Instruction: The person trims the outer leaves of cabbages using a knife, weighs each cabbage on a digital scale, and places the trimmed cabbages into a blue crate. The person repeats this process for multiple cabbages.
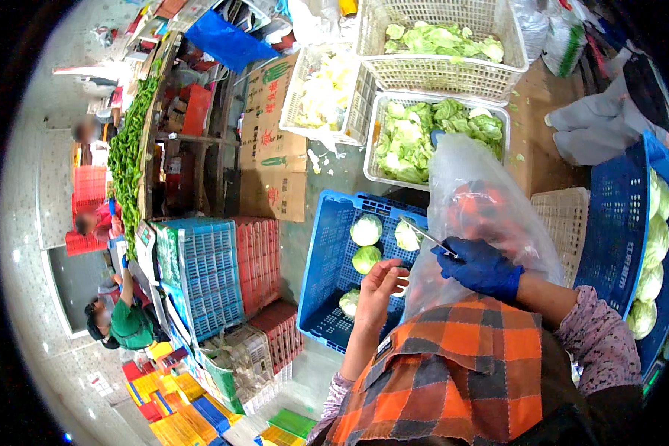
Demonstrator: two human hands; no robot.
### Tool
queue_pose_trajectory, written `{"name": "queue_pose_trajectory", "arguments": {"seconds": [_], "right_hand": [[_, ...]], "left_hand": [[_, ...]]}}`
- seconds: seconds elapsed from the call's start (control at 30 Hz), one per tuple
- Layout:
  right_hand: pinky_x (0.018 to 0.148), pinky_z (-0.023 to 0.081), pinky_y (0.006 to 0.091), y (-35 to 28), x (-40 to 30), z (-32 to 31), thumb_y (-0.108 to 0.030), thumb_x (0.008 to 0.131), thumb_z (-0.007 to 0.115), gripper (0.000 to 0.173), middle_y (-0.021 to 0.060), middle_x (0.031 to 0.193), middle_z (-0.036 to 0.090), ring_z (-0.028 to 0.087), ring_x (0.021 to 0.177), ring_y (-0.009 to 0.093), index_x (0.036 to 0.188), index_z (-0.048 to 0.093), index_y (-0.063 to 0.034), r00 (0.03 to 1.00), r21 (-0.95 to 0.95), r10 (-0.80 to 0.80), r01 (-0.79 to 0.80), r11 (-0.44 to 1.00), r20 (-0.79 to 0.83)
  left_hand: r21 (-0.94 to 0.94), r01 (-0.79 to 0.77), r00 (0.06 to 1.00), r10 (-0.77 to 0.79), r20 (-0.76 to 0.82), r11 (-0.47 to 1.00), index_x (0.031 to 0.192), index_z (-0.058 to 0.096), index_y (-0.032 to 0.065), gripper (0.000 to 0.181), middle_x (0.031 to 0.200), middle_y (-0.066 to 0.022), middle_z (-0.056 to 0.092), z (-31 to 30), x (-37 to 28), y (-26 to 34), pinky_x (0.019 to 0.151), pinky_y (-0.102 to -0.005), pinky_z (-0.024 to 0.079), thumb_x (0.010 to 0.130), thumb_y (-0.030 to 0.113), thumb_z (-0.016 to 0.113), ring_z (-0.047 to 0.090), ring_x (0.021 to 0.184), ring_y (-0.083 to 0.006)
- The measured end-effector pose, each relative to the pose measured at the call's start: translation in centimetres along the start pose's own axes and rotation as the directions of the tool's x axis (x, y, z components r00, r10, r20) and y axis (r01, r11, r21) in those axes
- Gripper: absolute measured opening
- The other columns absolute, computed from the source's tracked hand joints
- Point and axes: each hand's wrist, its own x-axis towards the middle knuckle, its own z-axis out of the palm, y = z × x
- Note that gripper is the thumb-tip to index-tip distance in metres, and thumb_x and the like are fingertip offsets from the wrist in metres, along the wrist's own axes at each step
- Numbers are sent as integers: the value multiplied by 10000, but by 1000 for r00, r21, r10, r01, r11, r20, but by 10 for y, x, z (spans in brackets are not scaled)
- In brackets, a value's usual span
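My right hand (474,267), in a blue glove, grips a knife (432,238) whose thin blade points up and left over the blue plastic crate (326,245). Bare and loosely curled, my left hand (380,284) hovers above that crate with no object visible in its fingers. Several round green cabbages lie inside, among them a pale cabbage (366,229), a greener cabbage (366,259) and one cabbage (349,304) near the close end. Another cabbage (407,235) sits beneath the knife tip. A clear plastic sheet (479,167) drapes over my checked apron (451,368) and hides the crate's right side.
Beyond the sheet stands a white basket (371,161) of leaves, with a larger leaf crate (440,75) behind. Cabbages fill a blue crate (610,223) at right. Stacked blue and red crates (209,279) stand left. People work beside a table of green peppers (131,150).
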Motion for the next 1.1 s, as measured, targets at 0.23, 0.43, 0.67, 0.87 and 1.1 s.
{"name": "queue_pose_trajectory", "arguments": {"seconds": [0.23,0.43,0.67,0.87,1.1], "right_hand": [[633,469,473,-2,-29,2,-242,899,537,212,228,761,615,612,730,418,926,553,-33,988,204,45,-14,979,-146],[733,515,368,26,-82,-1,-215,906,566,270,180,907,671,686,842,257,1096,589,-23,937,64,68,-49,997,-342],[670,505,419,77,-168,4,-239,871,603,226,211,800,636,629,783,404,985,573,-47,591,225,84,168,960,-802],[648,519,340,130,-301,40,-101,905,580,117,127,780,671,682,731,228,1017,593,-69,346,363,258,283,888,-902],[667,524,297,202,-429,142,-84,914,577,126,110,816,672,672,727,167,1028,599,-37,130,434,422,441,786,-897]], "left_hand": [[162,-141,979,113,172,977,1165,544,25,251,981,-82,658,37,14,32,758,-265,462,960,170,527,604,845,-142],[273,-136,909,10,416,952,1164,549,32,240,981,-81,654,88,26,17,746,-270,462,961,158,524,600,846,-133],[521,-292,798,-96,595,802,1188,526,-1,287,974,-91,643,145,36,-22,749,-271,475,966,180,509,601,846,-150],[385,-769,523,156,838,510,1128,564,16,215,939,-50,641,248,15,-81,761,-239,462,945,131,561,580,855,-98],[54,-998,64,267,962,46,1062,605,35,252,1046,-147,590,367,-110,-183,898,-378,410,826,114,648,529,1020,-292]]}}
